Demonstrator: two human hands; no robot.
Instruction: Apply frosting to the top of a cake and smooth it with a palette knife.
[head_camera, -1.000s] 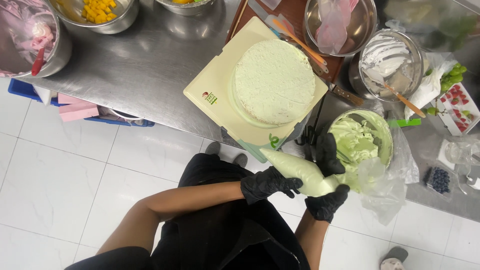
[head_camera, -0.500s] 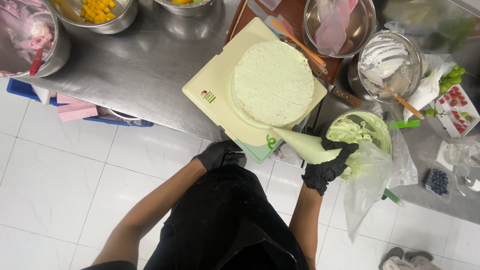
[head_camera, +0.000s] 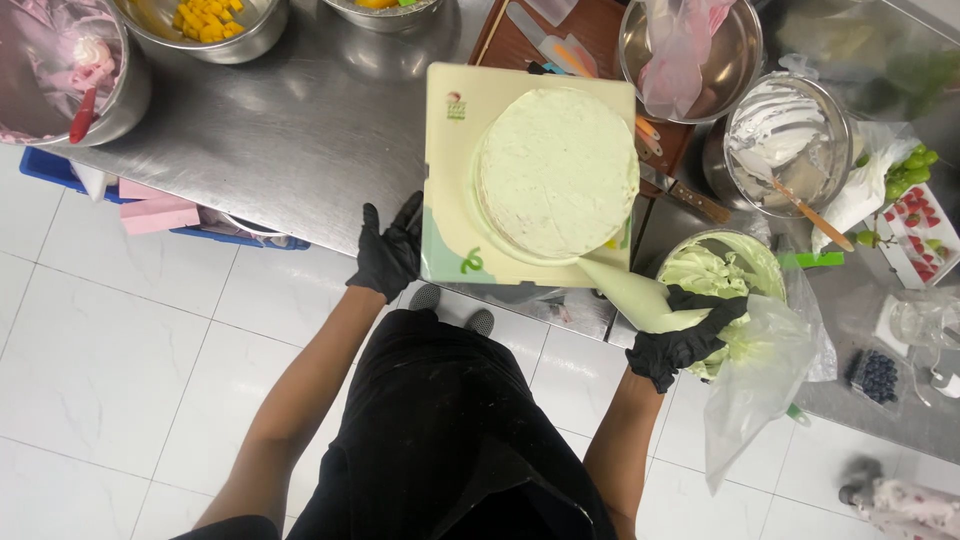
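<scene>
While left hand (head_camera: 388, 250) rests open against the cream board (head_camera: 450, 200), right hand (head_camera: 685, 335) grips green piping bag (head_camera: 640, 297), tip at cake (head_camera: 556, 170) edge; top coated, edge piping barely begun.

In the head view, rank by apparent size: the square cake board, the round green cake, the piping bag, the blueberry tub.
1. Square cake board
2. Round green cake
3. Piping bag, partly hidden by the right hand
4. Blueberry tub
</scene>
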